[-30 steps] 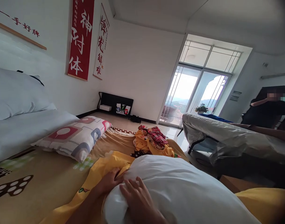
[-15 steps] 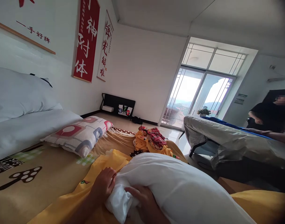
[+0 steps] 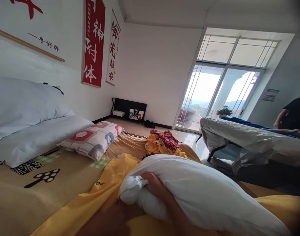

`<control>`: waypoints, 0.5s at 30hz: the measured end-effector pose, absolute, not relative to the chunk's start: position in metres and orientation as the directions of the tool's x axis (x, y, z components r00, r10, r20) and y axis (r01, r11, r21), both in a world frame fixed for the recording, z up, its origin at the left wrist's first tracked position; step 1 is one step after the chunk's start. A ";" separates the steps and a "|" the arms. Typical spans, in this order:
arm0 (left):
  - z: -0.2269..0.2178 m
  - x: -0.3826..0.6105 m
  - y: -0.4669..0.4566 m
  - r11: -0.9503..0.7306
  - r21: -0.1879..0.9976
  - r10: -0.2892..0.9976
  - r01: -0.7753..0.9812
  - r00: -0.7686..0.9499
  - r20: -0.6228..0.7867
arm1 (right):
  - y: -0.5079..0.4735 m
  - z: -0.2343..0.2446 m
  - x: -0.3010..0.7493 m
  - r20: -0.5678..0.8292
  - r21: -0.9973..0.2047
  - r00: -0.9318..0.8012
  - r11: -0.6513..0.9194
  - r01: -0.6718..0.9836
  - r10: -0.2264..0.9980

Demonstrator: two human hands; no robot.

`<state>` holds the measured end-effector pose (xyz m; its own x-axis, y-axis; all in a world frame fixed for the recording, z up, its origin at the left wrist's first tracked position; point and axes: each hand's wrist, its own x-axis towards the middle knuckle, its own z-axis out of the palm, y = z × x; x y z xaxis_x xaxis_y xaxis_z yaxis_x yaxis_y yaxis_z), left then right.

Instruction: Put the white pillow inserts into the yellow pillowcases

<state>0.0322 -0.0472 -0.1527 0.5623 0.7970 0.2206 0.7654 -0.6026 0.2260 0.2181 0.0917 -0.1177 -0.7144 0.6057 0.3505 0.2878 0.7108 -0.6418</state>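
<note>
A plump white pillow (image 3: 194, 190) lies in front of me on a yellow cloth (image 3: 88, 200). My right hand (image 3: 153, 183) is closed on the pillow's near left end, its fingers pressing into the bunched white fabric. Low beside that end, over the yellow cloth, is my left hand (image 3: 120, 211). It is dark and blurred, and its fingers cannot be made out.
A patterned pillow (image 3: 95, 139) and white pillows (image 3: 29, 108) lie on the tan sheet (image 3: 73, 183). Crumpled yellow and red plaid fabric (image 3: 164, 141) sits beyond. At right, a person (image 3: 293, 113) stands behind a plastic-wrapped table or bed (image 3: 250, 131).
My left hand has dropped from the pillow's corner to beneath it. My right hand has moved up and grips the end. The view has turned slightly left.
</note>
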 end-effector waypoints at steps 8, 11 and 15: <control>-0.140 0.038 -0.045 -0.603 0.217 0.795 0.767 0.559 0.235 | 0.048 -0.155 0.224 0.200 -0.516 -0.809 0.761 0.392 0.552; -0.144 0.054 -0.045 -0.651 0.124 0.718 0.749 0.554 0.422 | 0.045 -0.165 0.203 0.093 -0.192 -0.849 0.846 0.497 0.520; -0.142 0.075 -0.045 -0.671 0.172 0.661 0.722 0.477 0.579 | 0.047 -0.162 0.169 0.159 -0.134 -0.788 0.803 0.580 0.595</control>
<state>0.0752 -0.0446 -0.1424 0.4767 0.6611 0.5794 0.7215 -0.6708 0.1717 0.1688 0.0474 -0.1622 -0.7878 0.5952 0.1585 0.5802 0.8035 -0.1337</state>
